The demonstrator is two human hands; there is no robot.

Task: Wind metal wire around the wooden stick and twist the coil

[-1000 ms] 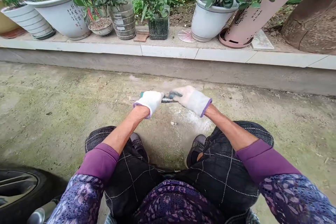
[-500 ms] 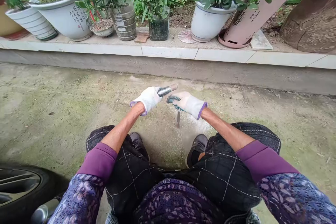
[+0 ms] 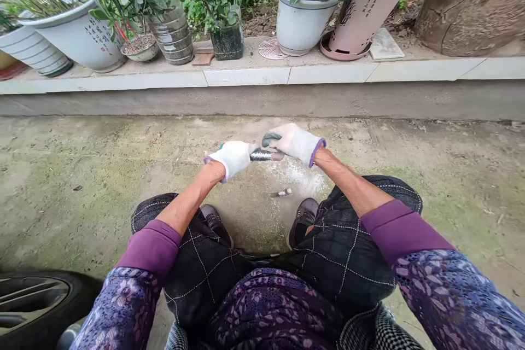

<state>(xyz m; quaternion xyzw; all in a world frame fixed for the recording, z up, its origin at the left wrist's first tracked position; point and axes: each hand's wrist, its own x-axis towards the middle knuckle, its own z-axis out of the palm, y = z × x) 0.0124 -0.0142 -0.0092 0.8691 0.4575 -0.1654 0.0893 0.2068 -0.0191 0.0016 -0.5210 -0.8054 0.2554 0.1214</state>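
Left gloved hand (image 3: 232,158) closed around wrapped metal shaft (image 3: 260,155), right gloved hand (image 3: 293,143) curled on dark green handle (image 3: 267,140), hands nearly touching, small metal piece (image 3: 281,192) on concrete ground (image 3: 123,175) near right shoe (image 3: 304,217)

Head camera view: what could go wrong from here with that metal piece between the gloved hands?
A slip could catch the left hand, since the wound metal piece sits tight against it and the knit gloves look thin. The small metal bit on the concrete by the right shoe could get stepped on.

Knit cloth gloves (image 3: 233,158), a glossy metal shaft (image 3: 260,156), rough matt concrete (image 3: 102,175).
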